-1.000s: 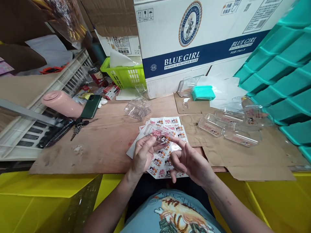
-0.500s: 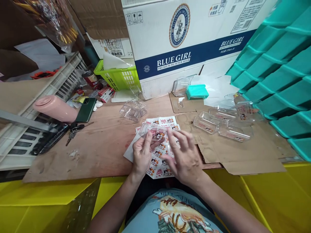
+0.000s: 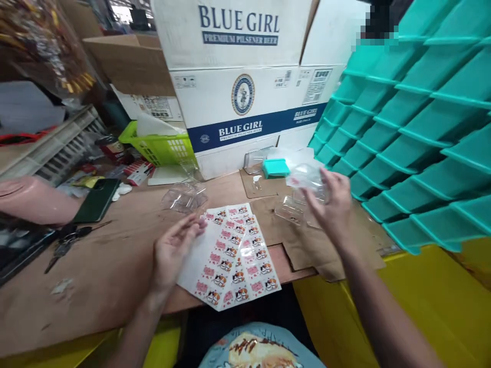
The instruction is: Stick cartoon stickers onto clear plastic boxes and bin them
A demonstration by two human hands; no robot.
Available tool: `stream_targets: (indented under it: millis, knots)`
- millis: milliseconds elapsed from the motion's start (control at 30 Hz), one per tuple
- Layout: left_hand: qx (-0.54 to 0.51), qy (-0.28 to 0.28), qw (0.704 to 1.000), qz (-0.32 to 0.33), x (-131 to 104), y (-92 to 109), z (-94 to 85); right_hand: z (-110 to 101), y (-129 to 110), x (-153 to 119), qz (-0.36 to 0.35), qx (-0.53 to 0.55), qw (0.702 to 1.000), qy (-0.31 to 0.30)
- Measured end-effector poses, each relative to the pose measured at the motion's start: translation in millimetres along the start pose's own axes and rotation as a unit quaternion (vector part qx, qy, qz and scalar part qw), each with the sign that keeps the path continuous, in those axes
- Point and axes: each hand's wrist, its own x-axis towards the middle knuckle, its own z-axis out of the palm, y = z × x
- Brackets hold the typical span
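Observation:
My right hand [image 3: 334,207] holds a clear plastic box [image 3: 305,176] between thumb and fingers, above other clear boxes on the cardboard. A pinkish print shows on the held box. My left hand [image 3: 174,250] hovers at the left edge of the sticker sheets, fingers loosely stretched and holding nothing. The sticker sheets [image 3: 238,255] lie overlapping at the table's front edge, printed with cartoon cats and pink lettering. To their upper left sit more clear plastic boxes [image 3: 184,197]. Below the held box lies a clear box with a sticker [image 3: 289,210].
Stacked turquoise bins [image 3: 414,128] rise on the right. White beer cartons [image 3: 245,102] stand behind the wooden table [image 3: 115,266]. A small turquoise box [image 3: 276,167] rests on cardboard. At left are a green basket [image 3: 161,148], a phone [image 3: 97,199], keys [image 3: 65,243] and a pink bottle [image 3: 34,199].
My right hand has moved away to the right with the clear box, which my left hand held before. My left hand has let go and shifted left. The head view has turned and tilted up.

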Motion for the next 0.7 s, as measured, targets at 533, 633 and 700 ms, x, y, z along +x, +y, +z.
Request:
stream_targets:
  millis: [533,633,700]
  knots:
    - [0.311,-0.020,0.948,0.061,46.5,-45.6,-19.5,81.6,-107.5,-55.6,-0.167,0.163,0.942,-0.241]
    - [0.266,-0.046,0.962,0.042,38.1,-44.3,-14.0,102.5,-122.2,-58.2,-0.119,0.230,0.920,-0.295]
    - [0.180,-0.078,0.980,0.022,33.7,-37.7,-15.1,107.5,-121.5,-51.7,-0.092,0.256,0.907,-0.322]
